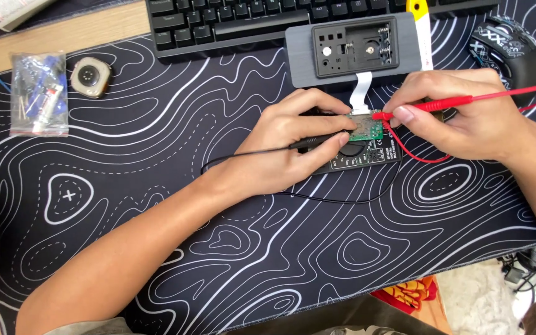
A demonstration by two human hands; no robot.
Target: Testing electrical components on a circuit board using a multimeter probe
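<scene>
While both hands work over the patterned desk mat (156,186), this is how things stand.

Left hand (293,152): fingers closed round a black test probe (321,141), its tip laid on the small green circuit board (365,128).

Right hand (460,115): thumb and forefinger pinched on a red test probe (429,107), its point touching the same board from the other side.

Circuit board: near the middle of the mat, resting on top of a black multimeter (367,155), joined by a white ribbon cable (361,90) to a grey housing (352,49).

Housing: lying face down just beyond the board, its open battery bay showing, touching the front edge of the black keyboard (249,22).

Leads: the black lead (342,200) loops under the left wrist; the red lead (522,92) runs off to the right.

Far left: a clear bag of small parts (38,93) beside a round-cornered watch body (90,77).

Far right: a black patterned mouse (507,46).
</scene>
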